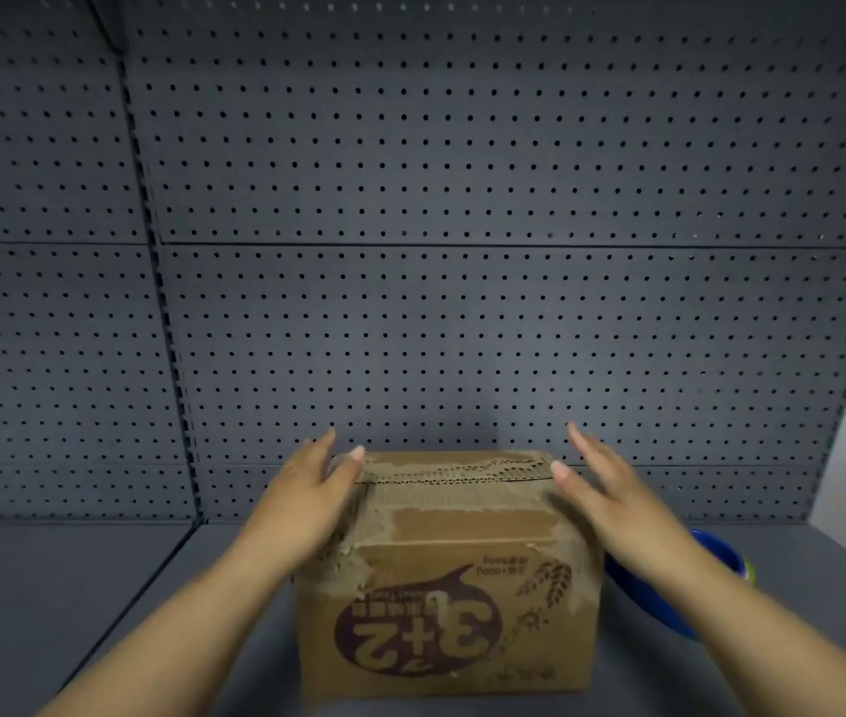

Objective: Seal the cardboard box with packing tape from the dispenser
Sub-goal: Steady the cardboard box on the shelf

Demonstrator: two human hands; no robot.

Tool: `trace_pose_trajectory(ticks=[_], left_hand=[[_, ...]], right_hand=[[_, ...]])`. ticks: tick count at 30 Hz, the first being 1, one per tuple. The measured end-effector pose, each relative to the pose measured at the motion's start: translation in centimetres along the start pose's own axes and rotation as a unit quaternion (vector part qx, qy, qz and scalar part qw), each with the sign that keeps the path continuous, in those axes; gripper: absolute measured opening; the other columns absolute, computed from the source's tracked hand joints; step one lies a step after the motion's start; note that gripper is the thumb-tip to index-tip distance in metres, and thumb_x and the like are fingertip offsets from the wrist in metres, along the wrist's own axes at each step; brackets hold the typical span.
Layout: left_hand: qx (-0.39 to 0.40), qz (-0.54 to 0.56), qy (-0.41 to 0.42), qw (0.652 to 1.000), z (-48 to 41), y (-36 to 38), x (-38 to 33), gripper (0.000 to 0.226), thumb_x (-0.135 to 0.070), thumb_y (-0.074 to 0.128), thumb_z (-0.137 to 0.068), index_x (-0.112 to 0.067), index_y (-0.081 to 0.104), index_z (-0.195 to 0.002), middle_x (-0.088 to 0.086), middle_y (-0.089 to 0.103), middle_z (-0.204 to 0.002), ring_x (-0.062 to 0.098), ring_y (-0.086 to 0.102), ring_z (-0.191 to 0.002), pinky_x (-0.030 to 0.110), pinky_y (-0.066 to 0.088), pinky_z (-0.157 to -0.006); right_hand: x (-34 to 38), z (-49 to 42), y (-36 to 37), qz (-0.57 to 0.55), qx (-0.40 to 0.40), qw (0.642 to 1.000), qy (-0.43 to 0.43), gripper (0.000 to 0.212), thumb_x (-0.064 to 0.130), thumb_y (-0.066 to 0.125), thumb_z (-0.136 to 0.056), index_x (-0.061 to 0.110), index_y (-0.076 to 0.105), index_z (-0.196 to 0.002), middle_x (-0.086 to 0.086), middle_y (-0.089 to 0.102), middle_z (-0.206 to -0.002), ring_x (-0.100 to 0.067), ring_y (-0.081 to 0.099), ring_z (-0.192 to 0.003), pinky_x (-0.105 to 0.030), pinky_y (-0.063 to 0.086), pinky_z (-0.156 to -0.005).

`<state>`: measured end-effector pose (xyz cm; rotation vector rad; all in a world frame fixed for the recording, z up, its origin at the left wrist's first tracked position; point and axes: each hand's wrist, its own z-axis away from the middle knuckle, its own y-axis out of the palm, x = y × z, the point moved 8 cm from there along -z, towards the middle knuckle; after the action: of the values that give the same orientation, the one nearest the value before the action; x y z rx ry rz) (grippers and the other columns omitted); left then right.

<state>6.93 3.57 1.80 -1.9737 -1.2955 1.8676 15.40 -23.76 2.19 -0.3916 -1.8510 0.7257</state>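
Note:
A brown cardboard box [449, 577] stands on the grey shelf, its printed "3+2" logo upside down on the near face. Its top flaps are folded down, with torn paper and bare corrugation along the far edge. My left hand [307, 496] lies flat against the box's upper left side, fingers spread, thumb over the top edge. My right hand [602, 489] hovers at the upper right corner with its fingers straight and apart, holding nothing. A blue object [669, 582], perhaps the tape dispenser, lies right of the box, mostly hidden by my right forearm.
A dark grey pegboard wall [462, 251] rises close behind the box. The grey shelf [100, 587] stretches to the left, with a seam running diagonally. A bit of yellow-green shows beside the blue object at the right edge.

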Motion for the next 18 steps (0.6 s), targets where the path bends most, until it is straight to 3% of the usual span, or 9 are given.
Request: trace_pose_trajectory(ticks=[4, 11, 18], left_hand=[[0.034, -0.051, -0.011, 0.998, 0.6, 1.6, 0.8, 0.067, -0.056, 0.032, -0.091, -0.026, 0.019, -0.149, -0.002, 0.014, -0.159, 0.014, 0.010, -0.147, 0.034, 0.012, -0.116], [0.024, -0.083, 0.008, 0.996, 0.8, 2.2, 1.0, 0.064, -0.055, 0.031, -0.092, -0.021, 0.031, -0.146, -0.002, 0.025, -0.156, 0.012, 0.018, -0.145, 0.031, 0.018, -0.114], [0.031, -0.116, 0.017, 0.993, 0.7, 2.3, 1.0, 0.065, -0.057, 0.028, -0.091, -0.020, 0.035, -0.144, 0.000, 0.026, -0.156, 0.014, 0.018, -0.145, 0.033, 0.019, -0.115]], right_hand=[[-0.3, 0.1, 2.6, 0.014, 0.044, 0.999, 0.019, 0.061, 0.051, 0.036, -0.090, 0.033, 0.013, -0.144, 0.006, 0.010, -0.156, -0.010, 0.008, -0.142, -0.034, 0.011, -0.114], [-0.2, 0.2, 2.8, 0.042, 0.041, 0.998, 0.015, 0.058, 0.046, 0.037, -0.092, 0.025, 0.021, -0.144, 0.009, 0.018, -0.154, -0.007, 0.015, -0.140, -0.026, 0.013, -0.112], [-0.2, 0.4, 2.7, 0.063, 0.038, 0.997, 0.014, 0.058, 0.048, 0.036, -0.092, 0.025, 0.022, -0.144, 0.010, 0.017, -0.154, -0.007, 0.014, -0.140, -0.027, 0.013, -0.112]])
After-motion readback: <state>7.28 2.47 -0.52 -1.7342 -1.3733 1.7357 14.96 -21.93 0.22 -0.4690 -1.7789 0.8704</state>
